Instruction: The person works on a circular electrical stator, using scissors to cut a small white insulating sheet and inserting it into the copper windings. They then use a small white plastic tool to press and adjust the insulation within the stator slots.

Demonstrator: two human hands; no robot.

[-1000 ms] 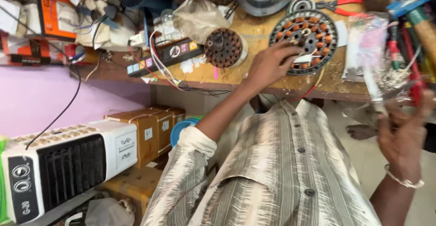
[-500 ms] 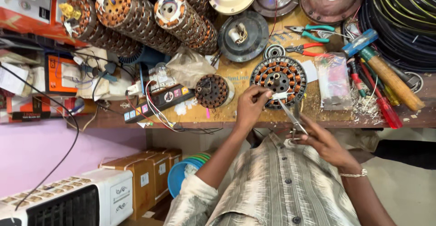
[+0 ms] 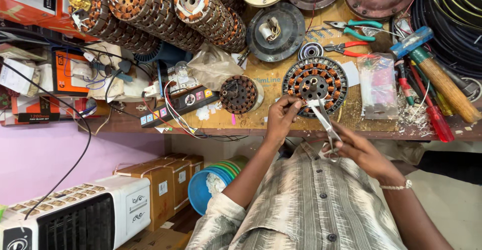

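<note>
So the thing being worked on is the round wound stator (image 3: 315,85), copper coils in a ring around a centre hub, lying flat on the wooden worktop (image 3: 261,119) close to its near edge. Both hands come at it from that near edge. The left hand (image 3: 282,117) is the closer one: its fingertips are pinched right at the stator's near rim, on what looks like a loose wire end, though it's too fine for me to say for sure. The right hand (image 3: 362,152) sits further back, off the worktop edge, closed through the handles of a pair of scissors (image 3: 325,124). The scissors' long axis runs from that hand up and slightly toward the left hand, tips landing on the stator's near rim just beside the pinching fingers. Blades look nearly together.

Working outward from the stator: a smaller wound core (image 3: 240,94) sits on the left hand's side of it, a clear plastic bag of small parts (image 3: 377,85) on the other side, red-handled pliers (image 3: 346,48) and green-handled pliers (image 3: 351,28) beyond it, and a dark round motor cover (image 3: 276,31) past the smaller core. Stacks of more wound stators (image 3: 150,14) lie well off to the far left of it
</note>
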